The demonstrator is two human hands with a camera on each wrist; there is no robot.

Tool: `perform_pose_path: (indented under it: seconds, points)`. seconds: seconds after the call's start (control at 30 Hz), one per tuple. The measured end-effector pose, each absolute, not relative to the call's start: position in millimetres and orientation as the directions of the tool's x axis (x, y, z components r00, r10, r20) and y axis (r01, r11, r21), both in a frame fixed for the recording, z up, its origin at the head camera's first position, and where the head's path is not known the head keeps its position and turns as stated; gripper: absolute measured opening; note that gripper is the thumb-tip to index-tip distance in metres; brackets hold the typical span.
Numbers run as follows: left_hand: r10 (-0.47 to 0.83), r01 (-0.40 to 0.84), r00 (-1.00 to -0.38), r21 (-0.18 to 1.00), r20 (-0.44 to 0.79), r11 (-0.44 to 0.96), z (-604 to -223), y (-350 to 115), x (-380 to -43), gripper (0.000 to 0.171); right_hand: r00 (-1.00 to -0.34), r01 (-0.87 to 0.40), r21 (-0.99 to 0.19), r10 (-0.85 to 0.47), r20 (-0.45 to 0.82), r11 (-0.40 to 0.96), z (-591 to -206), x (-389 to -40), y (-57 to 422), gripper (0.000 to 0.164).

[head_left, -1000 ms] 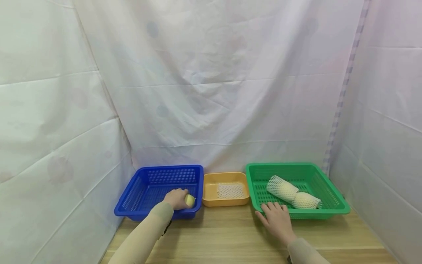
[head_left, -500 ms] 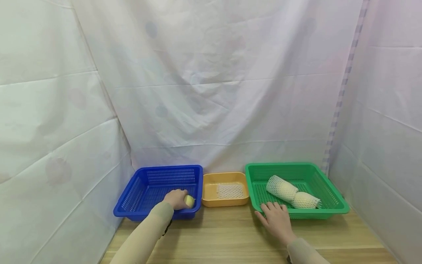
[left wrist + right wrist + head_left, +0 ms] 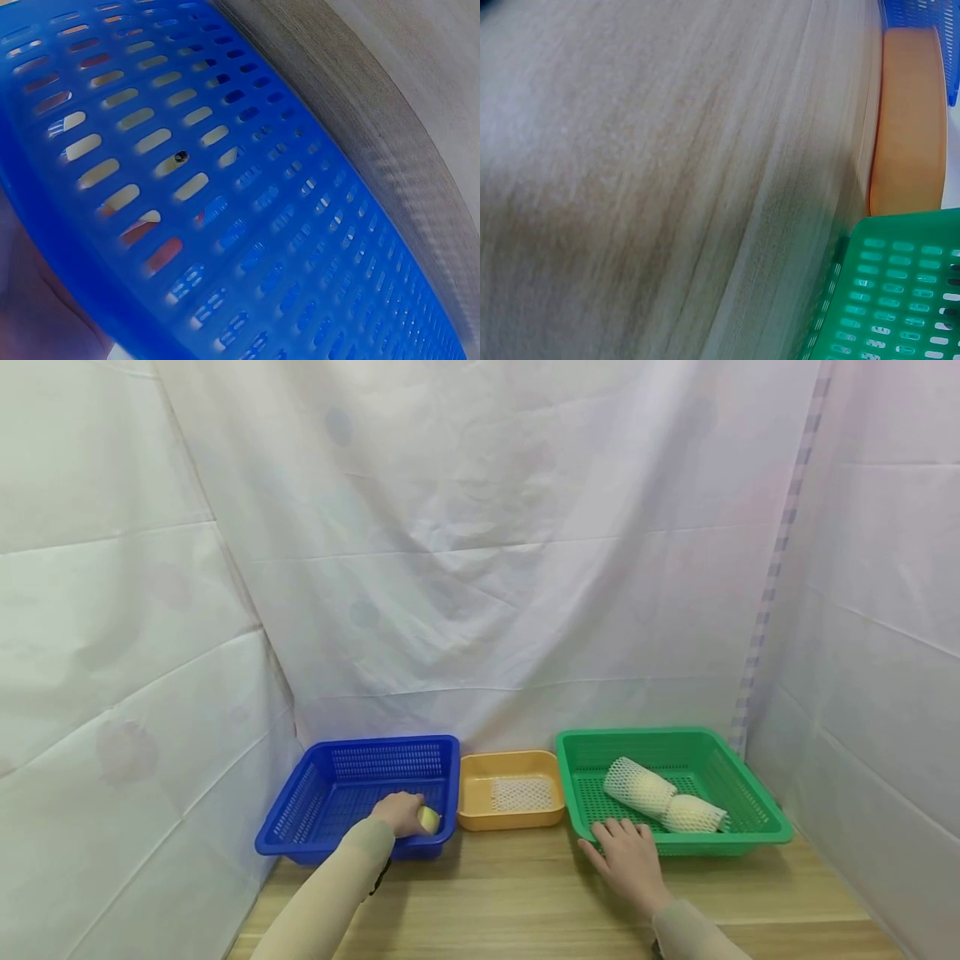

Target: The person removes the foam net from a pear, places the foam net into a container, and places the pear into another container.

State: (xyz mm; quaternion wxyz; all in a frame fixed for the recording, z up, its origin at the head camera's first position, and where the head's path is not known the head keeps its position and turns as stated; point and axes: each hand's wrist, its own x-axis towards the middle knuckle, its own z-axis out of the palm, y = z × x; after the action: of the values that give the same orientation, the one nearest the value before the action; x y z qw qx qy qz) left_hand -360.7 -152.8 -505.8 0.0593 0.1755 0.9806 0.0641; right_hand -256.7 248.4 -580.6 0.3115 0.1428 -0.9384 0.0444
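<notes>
Fruit [image 3: 429, 820] in left hand [image 3: 398, 814], fingers apparently round it; right hand [image 3: 631, 865] loose on green basket rim [image 3: 731, 839]

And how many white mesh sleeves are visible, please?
3: the farther sleeve and the nearer sleeve in the green basket, and the flat sleeve in the yellow tray. More may be hidden beneath it.

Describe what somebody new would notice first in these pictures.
Probably the vivid blue basket at left and green basket at right, with an orange tray between them. Then the left hand, holding a yellowish fruit inside the blue basket. The right hand rests on the green basket's near rim, with two net-wrapped pale items inside.
</notes>
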Motion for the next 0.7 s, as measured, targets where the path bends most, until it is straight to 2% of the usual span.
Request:
perform_pose_path:
  seconds: [0.33, 0.7]
  points:
    - [0.337, 0.318, -0.935, 0.159, -0.113, 0.935, -509.5, -152.1, -365.3, 0.055, -0.792, -0.278, -0.011, -0.223, 0.568, 0.960, -580.0, -258.6, 248.3, 0.031]
    - [0.325, 0.304, -0.938, 0.167, -0.120, 0.938, -511.4, -151.7, -364.8, 0.061, -0.799, -0.272, -0.012, -0.219, 0.560, 0.962, -581.8, -258.2, 249.1, 0.032]
